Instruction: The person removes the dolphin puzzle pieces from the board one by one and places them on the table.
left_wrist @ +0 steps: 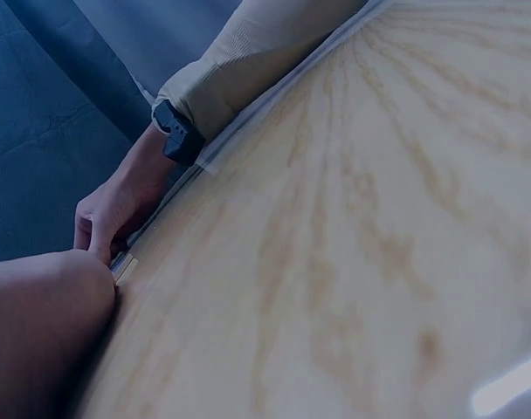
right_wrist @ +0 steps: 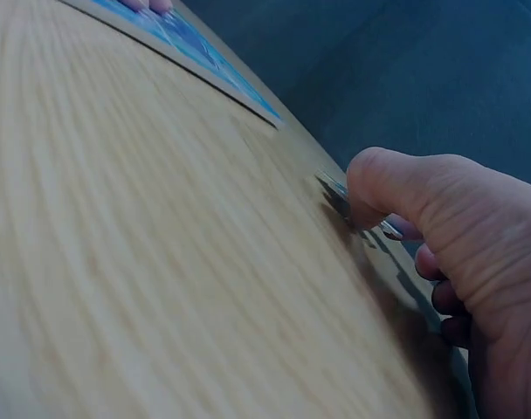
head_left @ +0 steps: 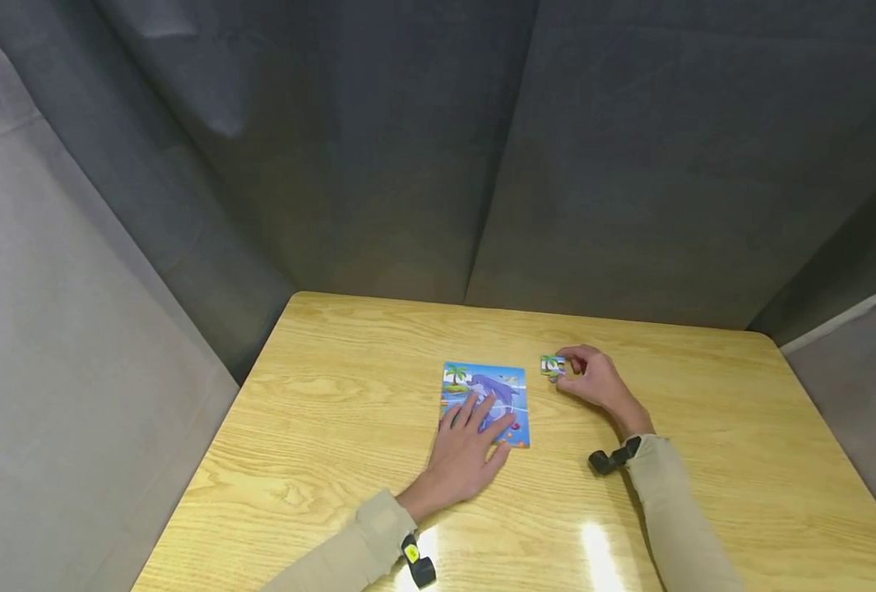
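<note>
My left hand (head_left: pixel 461 456) lies with spread fingers over the lower part of a dolphin picture board (head_left: pixel 515 382), a flat blue sheet with a palm tree at its upper left. To the right of the board, my right hand (head_left: pixel 596 380) pinches a small jigsaw piece (head_left: pixel 551 365) printed with a palm tree. In the right wrist view the thumb and fingers of the right hand (right_wrist: pixel 475 227) grip the piece's edge, and its near corner (right_wrist: pixel 328 181) sits just above the table with a shadow under it. Whether it is one piece or joined ones, I cannot tell.
Both hands work on a light wood-grain table (head_left: pixel 319 370). Dark grey curtains (head_left: pixel 378 164) hang behind its far edge, and paler cloth (head_left: pixel 75 345) hangs at the left. Each wrist wears a small black camera, such as the right one (head_left: pixel 604 462).
</note>
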A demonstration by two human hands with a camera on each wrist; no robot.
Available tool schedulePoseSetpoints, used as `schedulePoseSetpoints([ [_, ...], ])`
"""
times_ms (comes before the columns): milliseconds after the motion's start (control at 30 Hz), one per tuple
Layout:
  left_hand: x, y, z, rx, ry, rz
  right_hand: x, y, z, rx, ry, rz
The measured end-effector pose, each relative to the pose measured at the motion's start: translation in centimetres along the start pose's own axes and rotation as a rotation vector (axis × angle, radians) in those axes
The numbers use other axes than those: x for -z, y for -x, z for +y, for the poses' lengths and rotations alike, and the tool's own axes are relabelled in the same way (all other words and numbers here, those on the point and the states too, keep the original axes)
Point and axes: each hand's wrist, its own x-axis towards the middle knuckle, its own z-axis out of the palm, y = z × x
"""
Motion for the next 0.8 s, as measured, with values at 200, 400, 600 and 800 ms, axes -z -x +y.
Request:
schedulePoseSetpoints([
  [200,0.04,-0.09,0.05,-0.003,-0.020,0.016,0.50,-0.08,0.82,0.000,0.025,0.010],
  [400,-0.26,-0.18,0.09,0.006,-0.028,0.002,0.88,-0.06,0.93,-0.033,0.029,0.000],
  [600,-0.46,-0.21,0.08,0.001,-0.022,0.001,0.99,0.02,0.80,-0.065,0.020,-0.010],
  [800,-0.45,-0.30,0.16,-0.002,-0.025,-0.002,0.98,0.10,0.77,-0.055,0.011,0.004],
])
